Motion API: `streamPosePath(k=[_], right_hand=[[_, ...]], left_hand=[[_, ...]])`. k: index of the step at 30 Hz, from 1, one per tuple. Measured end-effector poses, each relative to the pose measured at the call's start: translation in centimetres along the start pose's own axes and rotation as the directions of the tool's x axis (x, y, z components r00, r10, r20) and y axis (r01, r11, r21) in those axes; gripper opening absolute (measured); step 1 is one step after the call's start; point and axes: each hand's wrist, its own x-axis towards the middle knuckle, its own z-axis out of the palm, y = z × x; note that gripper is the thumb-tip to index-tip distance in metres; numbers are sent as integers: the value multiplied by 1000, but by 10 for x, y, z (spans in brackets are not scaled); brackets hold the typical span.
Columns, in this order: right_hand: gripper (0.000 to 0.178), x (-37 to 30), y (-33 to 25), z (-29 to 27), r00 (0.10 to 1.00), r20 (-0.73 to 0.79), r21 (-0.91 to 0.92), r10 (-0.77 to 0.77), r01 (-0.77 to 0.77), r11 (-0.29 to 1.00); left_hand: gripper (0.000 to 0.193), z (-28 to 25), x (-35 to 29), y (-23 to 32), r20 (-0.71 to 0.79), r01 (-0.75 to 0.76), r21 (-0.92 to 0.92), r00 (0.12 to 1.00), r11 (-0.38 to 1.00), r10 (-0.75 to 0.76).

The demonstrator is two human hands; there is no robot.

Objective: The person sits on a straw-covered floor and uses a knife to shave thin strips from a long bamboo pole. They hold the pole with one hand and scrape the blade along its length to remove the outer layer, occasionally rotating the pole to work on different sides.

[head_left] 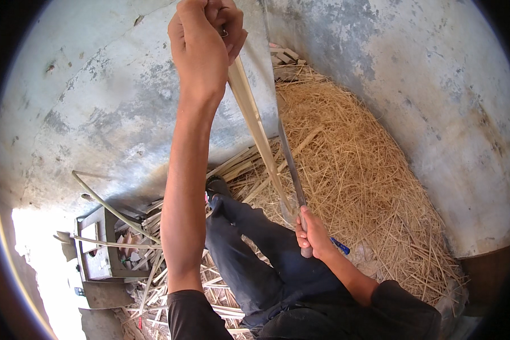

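Observation:
My left hand (207, 45) is raised at the top of the view, fingers closed around the upper end of long, thin pale strips that look like split bamboo (249, 110). The strips slant down toward my lap, their lower ends close to my right hand (316, 233). That hand is wrapped around the handle of a long, narrow knife (292, 164). Its dark blade points up and away, alongside the strips and seemingly a little apart from them. The fingertips of my left hand partly hide one another.
A large heap of fine straw-coloured shavings (351, 153) lies at right against a worn grey-white wall (425, 73). Cut strips (232, 167) lie beyond my legs. At left stands a box-like wooden frame (99, 246) with long sticks across it. Something blue (340, 246) lies beside my right wrist.

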Motion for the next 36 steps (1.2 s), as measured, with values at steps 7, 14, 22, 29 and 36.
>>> streamPosePath(k=[7, 14, 22, 29, 36], right_hand=[[47, -25, -36, 37, 964, 183, -29, -193, 202, 979], [45, 21, 14, -19, 956, 61, 137, 287, -293, 946], [48, -14, -31, -4, 975, 188, 200, -121, 82, 976], [46, -40, -47, 20, 977, 193, 146, -87, 58, 987], [50, -45, -58, 11, 973, 229, 224, -4, -48, 973]], left_hand=[[39, 25, -7, 9, -14, -31, 234, 999, 972, 35], [42, 15, -5, 15, -44, 47, 114, 998, 992, -42], [46, -2, 5, 13, 228, 207, -148, 959, 967, -170], [45, 1, 6, 8, 401, 272, -303, 906, 913, -137], [45, 4, 2, 13, 381, 318, -329, 906, 889, -182]])
